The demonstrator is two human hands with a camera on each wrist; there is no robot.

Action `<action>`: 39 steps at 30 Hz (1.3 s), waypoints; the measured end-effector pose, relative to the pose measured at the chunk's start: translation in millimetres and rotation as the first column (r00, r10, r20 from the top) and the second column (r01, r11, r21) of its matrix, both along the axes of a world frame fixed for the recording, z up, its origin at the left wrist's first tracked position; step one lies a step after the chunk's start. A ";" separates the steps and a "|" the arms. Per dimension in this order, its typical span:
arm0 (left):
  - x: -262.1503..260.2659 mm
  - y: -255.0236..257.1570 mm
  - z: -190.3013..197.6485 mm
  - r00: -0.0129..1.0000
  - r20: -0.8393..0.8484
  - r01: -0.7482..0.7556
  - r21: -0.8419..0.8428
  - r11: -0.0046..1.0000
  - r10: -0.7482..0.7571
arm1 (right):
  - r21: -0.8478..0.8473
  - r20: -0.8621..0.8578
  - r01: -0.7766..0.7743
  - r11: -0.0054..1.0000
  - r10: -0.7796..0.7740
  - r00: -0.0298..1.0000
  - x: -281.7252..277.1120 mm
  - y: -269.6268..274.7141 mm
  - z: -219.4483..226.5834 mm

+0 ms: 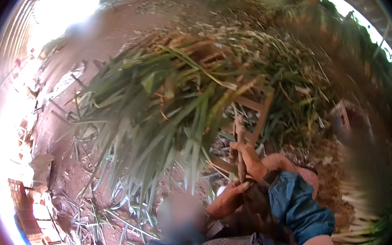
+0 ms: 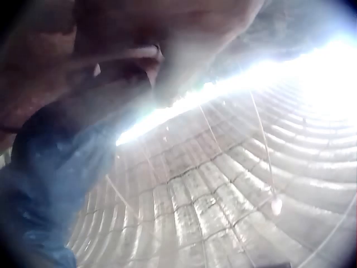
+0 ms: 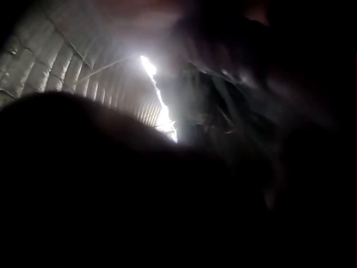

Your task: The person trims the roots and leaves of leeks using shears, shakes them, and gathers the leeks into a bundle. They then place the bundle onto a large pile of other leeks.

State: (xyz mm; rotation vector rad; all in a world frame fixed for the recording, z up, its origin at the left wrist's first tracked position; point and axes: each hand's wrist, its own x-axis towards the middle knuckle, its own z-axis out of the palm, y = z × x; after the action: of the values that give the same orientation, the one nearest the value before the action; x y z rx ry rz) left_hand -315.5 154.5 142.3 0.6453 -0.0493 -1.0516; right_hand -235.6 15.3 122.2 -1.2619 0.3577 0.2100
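In the head view a brown, soil-coloured leek stalk [image 1: 240,128] stands nearly upright in front of the person's lap, thin root-like strands at its upper end. My right hand [image 1: 253,162] grips it around the middle, the thumb along its side. Lower down, my left hand [image 1: 227,201] holds the bottom end, thumb on top; its other fingers are partly hidden. Beside the hands lies a big heap of long green leek leaves [image 1: 160,105]. The left wrist view gives a blurred hand and blue sleeve [image 2: 50,178]; the right wrist view is mostly dark.
A wooden frame [image 1: 264,112] stands just beyond the hands, against the heap. Pale leek stalks [image 1: 356,230] lie in a row at lower right. A box [image 1: 350,115] sits at right, and loose leaves litter the soil floor [image 1: 74,158]. Ribbed sheeting [image 2: 212,206] curves overhead.
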 end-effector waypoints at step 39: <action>332.4 -69.2 -153.3 0.212 0.507 -0.911 0.412 0.019 -0.835 | -0.665 0.002 -0.192 0.722 0.258 0.966 85.2 -85.1 -37.0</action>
State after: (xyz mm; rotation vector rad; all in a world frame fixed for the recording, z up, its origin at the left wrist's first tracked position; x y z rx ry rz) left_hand 16.9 85.3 -11.0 2.9365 -0.4682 0.1441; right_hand -150.4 -69.7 85.2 -2.0270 0.1917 0.2393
